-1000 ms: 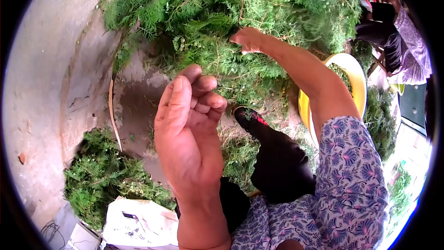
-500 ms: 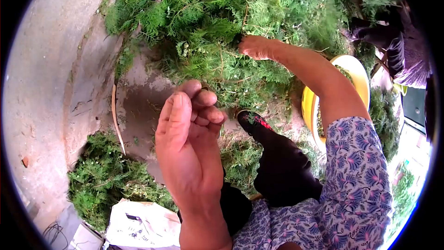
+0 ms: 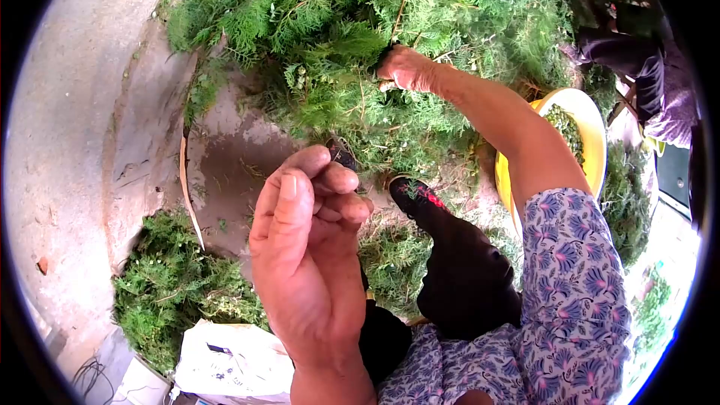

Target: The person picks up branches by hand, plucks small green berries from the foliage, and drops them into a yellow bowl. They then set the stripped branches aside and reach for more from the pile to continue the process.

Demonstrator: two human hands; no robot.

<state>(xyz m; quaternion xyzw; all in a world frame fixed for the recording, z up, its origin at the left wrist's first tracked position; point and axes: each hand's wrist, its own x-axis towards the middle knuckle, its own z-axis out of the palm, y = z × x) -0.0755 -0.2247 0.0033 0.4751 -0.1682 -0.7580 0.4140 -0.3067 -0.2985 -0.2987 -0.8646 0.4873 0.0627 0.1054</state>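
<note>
My right hand (image 3: 409,69) reaches into a big heap of green cypress branches (image 3: 330,37). Its fingers are closed round a branch at a brown stem (image 3: 405,0), and the fingertips are partly hidden by foliage. My left hand (image 3: 311,255) is raised close to the camera, palm up, with loosely curled fingers and the thumb apart from them. Nothing shows in its palm. Beside my right forearm stands a yellow bucket (image 3: 596,135) with small green cones or seeds (image 3: 564,127) inside.
More cut branches (image 3: 180,285) lie at lower left beside a white sack (image 3: 232,360). A bare stick (image 3: 187,187) rests on the concrete floor (image 3: 82,120). My shoe (image 3: 412,193) is below the heap. Another person's dark-clothed leg (image 3: 626,56) shows at upper right.
My right hand has shifted slightly up and left among the branches. The bucket appears a little further right, with more of its contents in sight. My left hand keeps its curled pose.
</note>
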